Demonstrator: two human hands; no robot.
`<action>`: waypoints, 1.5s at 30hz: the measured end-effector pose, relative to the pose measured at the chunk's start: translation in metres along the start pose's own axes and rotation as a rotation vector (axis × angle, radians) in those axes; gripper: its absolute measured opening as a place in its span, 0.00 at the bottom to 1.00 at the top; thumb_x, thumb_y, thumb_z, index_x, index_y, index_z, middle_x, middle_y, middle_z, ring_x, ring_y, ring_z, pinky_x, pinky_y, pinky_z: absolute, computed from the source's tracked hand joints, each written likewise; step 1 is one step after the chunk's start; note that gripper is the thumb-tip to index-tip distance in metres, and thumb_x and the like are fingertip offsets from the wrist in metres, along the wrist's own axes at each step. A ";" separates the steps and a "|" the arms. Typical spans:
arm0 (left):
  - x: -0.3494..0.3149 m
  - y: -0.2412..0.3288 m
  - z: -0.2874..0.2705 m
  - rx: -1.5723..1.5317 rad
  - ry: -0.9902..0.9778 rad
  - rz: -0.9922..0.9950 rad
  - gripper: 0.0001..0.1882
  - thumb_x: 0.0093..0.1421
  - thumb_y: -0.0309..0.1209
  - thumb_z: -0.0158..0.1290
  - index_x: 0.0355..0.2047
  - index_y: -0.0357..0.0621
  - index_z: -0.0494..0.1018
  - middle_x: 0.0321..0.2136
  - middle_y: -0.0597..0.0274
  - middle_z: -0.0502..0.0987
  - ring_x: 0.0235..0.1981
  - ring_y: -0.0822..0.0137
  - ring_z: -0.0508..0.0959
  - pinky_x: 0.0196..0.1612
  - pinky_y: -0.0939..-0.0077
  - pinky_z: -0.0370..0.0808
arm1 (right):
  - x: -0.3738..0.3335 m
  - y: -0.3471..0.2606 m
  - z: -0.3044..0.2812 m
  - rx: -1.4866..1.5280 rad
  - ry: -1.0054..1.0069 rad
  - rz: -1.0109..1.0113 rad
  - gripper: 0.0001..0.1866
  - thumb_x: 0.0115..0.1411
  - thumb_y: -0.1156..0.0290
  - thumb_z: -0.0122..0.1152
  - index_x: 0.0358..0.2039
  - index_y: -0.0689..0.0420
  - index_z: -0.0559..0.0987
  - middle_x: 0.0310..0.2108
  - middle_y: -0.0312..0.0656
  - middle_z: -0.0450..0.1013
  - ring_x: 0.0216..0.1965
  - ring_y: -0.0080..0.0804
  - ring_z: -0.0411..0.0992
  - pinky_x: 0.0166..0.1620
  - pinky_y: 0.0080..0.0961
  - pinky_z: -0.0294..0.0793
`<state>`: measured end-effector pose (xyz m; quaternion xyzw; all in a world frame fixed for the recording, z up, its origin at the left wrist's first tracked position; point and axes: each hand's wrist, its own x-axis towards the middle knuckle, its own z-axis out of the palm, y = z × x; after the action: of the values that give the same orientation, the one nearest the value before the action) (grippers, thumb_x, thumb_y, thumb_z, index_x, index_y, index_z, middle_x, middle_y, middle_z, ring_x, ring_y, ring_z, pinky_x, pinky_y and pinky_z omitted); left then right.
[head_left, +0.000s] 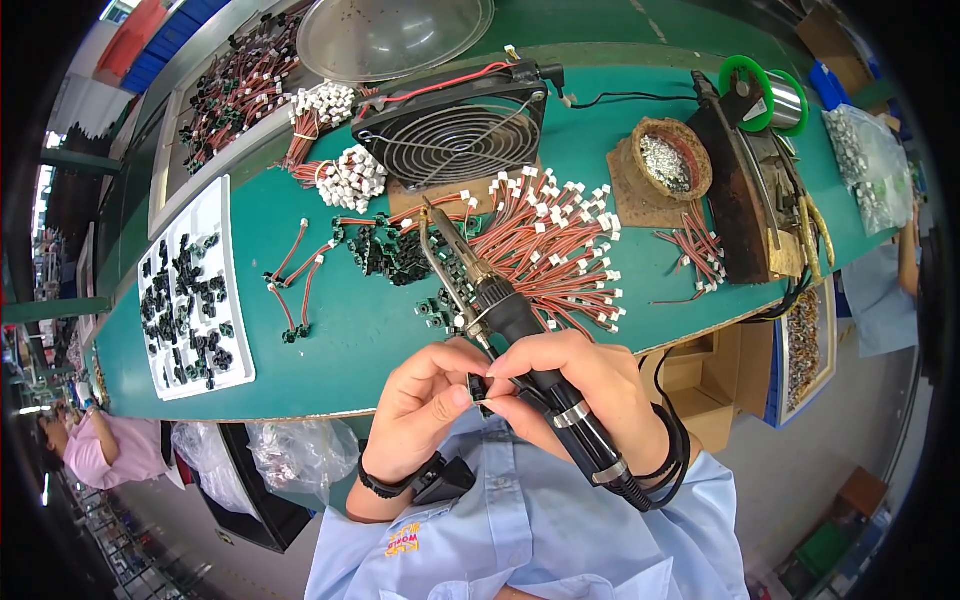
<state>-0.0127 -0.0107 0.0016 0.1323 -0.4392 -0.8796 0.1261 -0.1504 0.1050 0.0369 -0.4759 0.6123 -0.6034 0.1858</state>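
Note:
My left hand is closed, its thumb and forefinger pinching a small dark circuit board piece just above the front of my shirt. In my right hand lies a black soldering iron with a thin metal solder feed tube along it; its tip points away over the bench. The right fingertips also touch the small board. Beyond my hands lie a pile of small black parts and a fan of red-and-black wires with white connectors. A few wired boards lie to the left.
A white tray of black parts stands left on the green bench. A black cooling fan sits at the back. Rightward are a round pot, a dark metal stand and a solder spool. Another person is far left.

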 end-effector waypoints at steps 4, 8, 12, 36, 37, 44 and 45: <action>0.000 0.001 -0.002 0.021 0.002 0.004 0.10 0.59 0.27 0.50 0.40 0.37 0.68 0.38 0.58 0.69 0.41 0.69 0.69 0.45 0.74 0.65 | 0.000 -0.001 -0.001 0.000 -0.003 0.021 0.18 0.44 0.82 0.67 0.35 0.60 0.71 0.25 0.39 0.74 0.25 0.27 0.75 0.29 0.20 0.73; -0.002 0.007 -0.005 0.048 -0.019 -0.019 0.08 0.58 0.23 0.50 0.38 0.36 0.69 0.38 0.58 0.69 0.40 0.69 0.70 0.45 0.74 0.66 | 0.001 -0.002 -0.003 0.010 -0.018 0.027 0.18 0.44 0.82 0.67 0.36 0.59 0.71 0.25 0.39 0.74 0.26 0.27 0.75 0.30 0.20 0.73; 0.000 0.014 -0.002 0.039 -0.046 -0.030 0.07 0.56 0.19 0.49 0.37 0.36 0.69 0.37 0.57 0.69 0.40 0.69 0.70 0.45 0.74 0.67 | 0.001 -0.001 -0.005 0.012 -0.054 0.008 0.19 0.44 0.82 0.68 0.36 0.59 0.71 0.26 0.38 0.74 0.26 0.27 0.75 0.30 0.20 0.73; 0.008 0.001 -0.007 0.287 0.429 0.287 0.07 0.55 0.22 0.50 0.29 0.41 0.62 0.36 0.45 0.76 0.38 0.64 0.76 0.45 0.71 0.69 | -0.058 0.012 -0.016 -0.385 -0.034 -0.129 0.24 0.35 0.62 0.74 0.35 0.50 0.76 0.26 0.32 0.73 0.29 0.27 0.72 0.50 0.34 0.56; 0.009 0.001 -0.006 0.284 0.431 0.297 0.07 0.55 0.22 0.50 0.29 0.41 0.62 0.36 0.45 0.76 0.38 0.63 0.76 0.45 0.71 0.69 | -0.060 0.013 -0.014 -0.361 -0.021 -0.158 0.23 0.36 0.63 0.73 0.35 0.50 0.77 0.26 0.31 0.73 0.29 0.26 0.72 0.50 0.34 0.55; 0.007 0.000 -0.006 0.272 0.437 0.324 0.07 0.55 0.21 0.50 0.30 0.41 0.62 0.37 0.44 0.76 0.40 0.62 0.76 0.46 0.69 0.70 | -0.058 0.011 -0.012 -0.363 -0.061 -0.168 0.22 0.35 0.64 0.73 0.35 0.50 0.77 0.25 0.31 0.73 0.28 0.25 0.72 0.51 0.33 0.54; 0.007 0.000 -0.006 0.273 0.435 0.319 0.07 0.55 0.21 0.50 0.30 0.41 0.62 0.37 0.44 0.76 0.40 0.62 0.76 0.46 0.69 0.70 | -0.058 0.011 -0.012 -0.367 -0.063 -0.170 0.22 0.35 0.64 0.73 0.35 0.50 0.77 0.25 0.31 0.73 0.27 0.25 0.72 0.51 0.33 0.54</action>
<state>-0.0175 -0.0178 -0.0026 0.2628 -0.5313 -0.7324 0.3350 -0.1362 0.1564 0.0094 -0.5702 0.6638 -0.4799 0.0633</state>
